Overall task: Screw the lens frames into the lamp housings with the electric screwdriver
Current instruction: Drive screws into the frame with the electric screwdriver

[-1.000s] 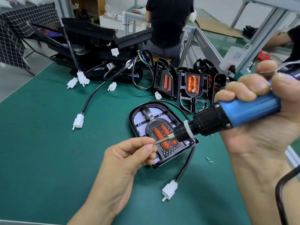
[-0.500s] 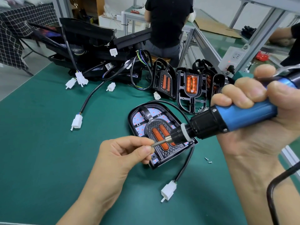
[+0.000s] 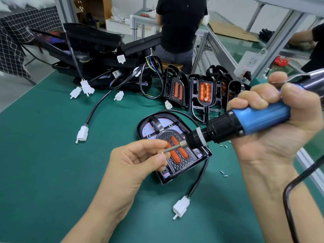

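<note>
A black lamp housing with its lens frame and two orange lenses lies flat on the green mat, its cable ending in a white connector. My right hand grips the blue electric screwdriver, held nearly level above the housing with the bit pointing left. My left hand pinches at the bit's tip between thumb and forefinger; a small screw seems to sit there, mostly hidden. Loose screws lie on the mat to the right of the housing.
More housings and lens frames lean in a row behind. A heap of black lamp parts with cables and white connectors fills the back left. A person in black stands beyond the table. An aluminium rack with a power socket rises at right.
The screwdriver and my left hand have stayed together at the bit tip, shifting only slightly in the view. The housing has not moved.
</note>
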Available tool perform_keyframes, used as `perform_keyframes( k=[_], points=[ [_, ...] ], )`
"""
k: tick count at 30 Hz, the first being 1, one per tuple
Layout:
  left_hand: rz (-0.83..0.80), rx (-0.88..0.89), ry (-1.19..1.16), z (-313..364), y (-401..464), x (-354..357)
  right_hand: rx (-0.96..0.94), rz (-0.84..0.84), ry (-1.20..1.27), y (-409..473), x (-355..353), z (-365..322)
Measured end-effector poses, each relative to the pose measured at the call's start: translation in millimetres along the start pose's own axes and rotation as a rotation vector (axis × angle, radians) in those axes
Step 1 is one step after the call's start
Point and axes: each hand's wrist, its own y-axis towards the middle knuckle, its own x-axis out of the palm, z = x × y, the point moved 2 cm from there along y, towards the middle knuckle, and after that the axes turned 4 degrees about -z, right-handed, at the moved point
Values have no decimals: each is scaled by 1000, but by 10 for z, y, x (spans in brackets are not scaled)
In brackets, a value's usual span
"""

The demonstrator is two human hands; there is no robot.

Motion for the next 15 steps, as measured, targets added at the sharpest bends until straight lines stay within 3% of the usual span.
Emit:
perform_keyframes(
  k=[4, 8, 15],
  points=[
    [18, -1, 31, 7, 4, 11, -17, -66, 40, -46, 79, 54],
    [-2, 32, 204, -2, 8, -22, 7, -56, 28, -26, 94, 76],
    [19, 217, 507, 30, 25, -22, -40, 9, 46, -27, 56, 102]
  ],
)
